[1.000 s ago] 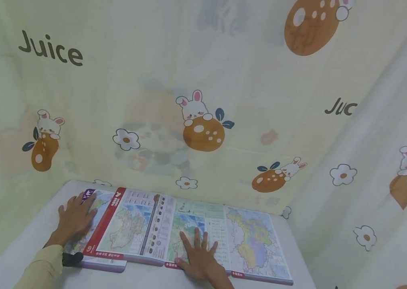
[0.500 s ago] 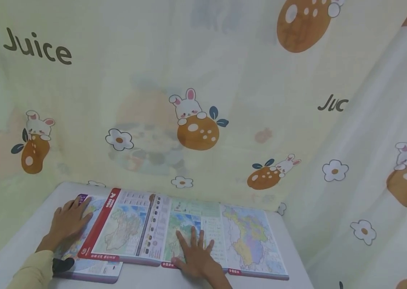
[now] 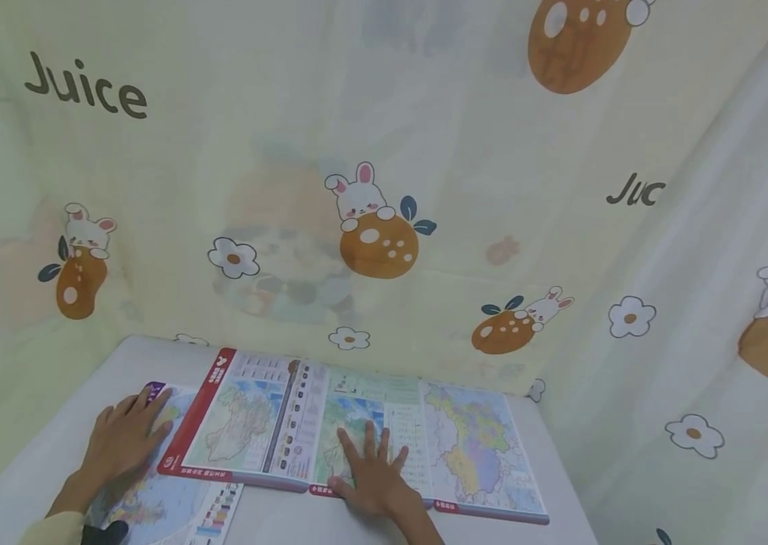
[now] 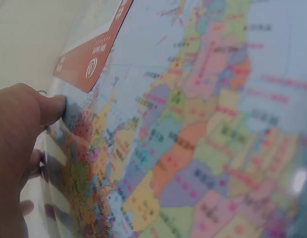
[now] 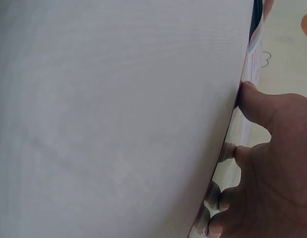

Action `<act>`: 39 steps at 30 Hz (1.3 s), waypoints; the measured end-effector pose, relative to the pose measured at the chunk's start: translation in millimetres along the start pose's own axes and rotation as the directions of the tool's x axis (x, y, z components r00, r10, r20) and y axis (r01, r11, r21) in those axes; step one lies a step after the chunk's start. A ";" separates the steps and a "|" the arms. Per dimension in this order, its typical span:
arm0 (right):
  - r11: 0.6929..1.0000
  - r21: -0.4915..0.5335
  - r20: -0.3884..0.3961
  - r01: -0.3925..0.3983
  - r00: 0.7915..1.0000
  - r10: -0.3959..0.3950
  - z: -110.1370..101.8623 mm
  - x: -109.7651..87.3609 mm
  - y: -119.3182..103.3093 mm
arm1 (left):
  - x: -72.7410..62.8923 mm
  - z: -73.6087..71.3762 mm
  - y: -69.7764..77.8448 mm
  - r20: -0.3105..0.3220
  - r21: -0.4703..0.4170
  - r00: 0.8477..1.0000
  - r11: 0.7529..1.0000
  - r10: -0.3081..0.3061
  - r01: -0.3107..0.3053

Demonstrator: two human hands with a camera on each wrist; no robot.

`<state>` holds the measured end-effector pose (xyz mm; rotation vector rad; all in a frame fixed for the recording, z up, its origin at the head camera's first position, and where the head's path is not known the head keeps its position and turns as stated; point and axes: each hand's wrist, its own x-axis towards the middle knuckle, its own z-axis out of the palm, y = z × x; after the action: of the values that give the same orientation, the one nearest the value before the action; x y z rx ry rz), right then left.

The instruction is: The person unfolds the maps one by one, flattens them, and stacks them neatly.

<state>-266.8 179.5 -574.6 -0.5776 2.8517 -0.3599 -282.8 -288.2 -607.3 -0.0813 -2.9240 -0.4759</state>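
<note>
In the head view my left hand (image 3: 121,439) lies palm down on a map with a purple corner (image 3: 169,496), its fingers stretched toward that corner. This map lies partly under a red-edged map (image 3: 244,428). The left wrist view shows its coloured countries, with my thumb (image 4: 51,106) resting on the surface near the red corner of the upper map (image 4: 91,64). My right hand (image 3: 380,477) rests with spread fingers on the green and blue middle map (image 3: 349,412). In the right wrist view its fingers (image 5: 227,151) touch the glossy sheet beyond the near edge.
To the right lies another map (image 3: 475,454), with pastel regions, in line with the middle one. All lie on a white table (image 3: 288,522). A curtain (image 3: 424,310) printed with rabbits and fruit hangs behind and along the sides.
My left hand has slid the purple-cornered map toward me, so more of it shows below the red-edged map. The right hand stays on the middle map. The head view shifts slightly.
</note>
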 end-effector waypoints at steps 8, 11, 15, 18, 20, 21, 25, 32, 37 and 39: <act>1.000 -0.007 -0.003 -0.013 1.000 0.013 3.8 3.5 4.2 | -16.2 -1.9 2.4 -0.023 0.030 0.999 0.999 0.029 -0.028; 1.000 -0.028 -0.012 -0.013 1.000 0.012 4.2 4.9 5.7 | -19.8 -2.3 2.7 -0.035 0.035 0.998 0.998 0.046 -0.045; 1.000 -0.030 -0.042 0.003 0.999 -0.004 -1.1 4.8 3.3 | -21.0 -2.3 3.0 -0.057 0.001 0.996 0.998 0.066 -0.066; 0.999 0.013 -0.107 0.034 0.994 -0.032 -5.5 3.6 -2.9 | -22.3 -4.2 3.2 -0.065 -0.045 0.997 0.998 0.031 -0.034; 0.997 0.048 -0.182 0.052 0.982 -0.042 -7.3 2.1 -11.4 | -25.3 -9.1 3.7 -0.046 -0.085 0.998 0.995 -0.046 0.042; 0.996 0.075 -0.219 0.054 0.975 -0.037 -8.6 0.2 -17.3 | -27.9 -12.4 3.6 -0.035 -0.103 0.995 0.991 -0.088 0.084; 0.974 0.228 -0.389 0.010 0.918 0.081 -11.7 -10.6 -51.8 | -44.3 -28.5 4.7 0.009 -0.125 0.973 0.965 -0.232 0.231; 0.611 0.790 -0.120 -0.049 0.965 0.233 9.8 -24.4 -105.3 | -68.1 -48.3 18.6 0.170 -0.081 0.929 0.935 -0.328 0.345; 0.389 0.912 0.043 -0.130 0.974 0.224 39.0 -24.0 -123.4 | -68.0 -47.2 20.7 0.215 -0.119 0.923 0.930 -0.319 0.349; 0.316 0.934 0.092 -0.165 0.968 0.232 49.5 -19.7 -127.8 | -67.4 -47.6 20.8 0.216 -0.135 0.927 0.931 -0.307 0.339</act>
<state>-191.5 63.6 -583.0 0.0649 2.0915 -1.8194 -207.0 -285.4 -568.8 0.3623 -3.0890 -0.8107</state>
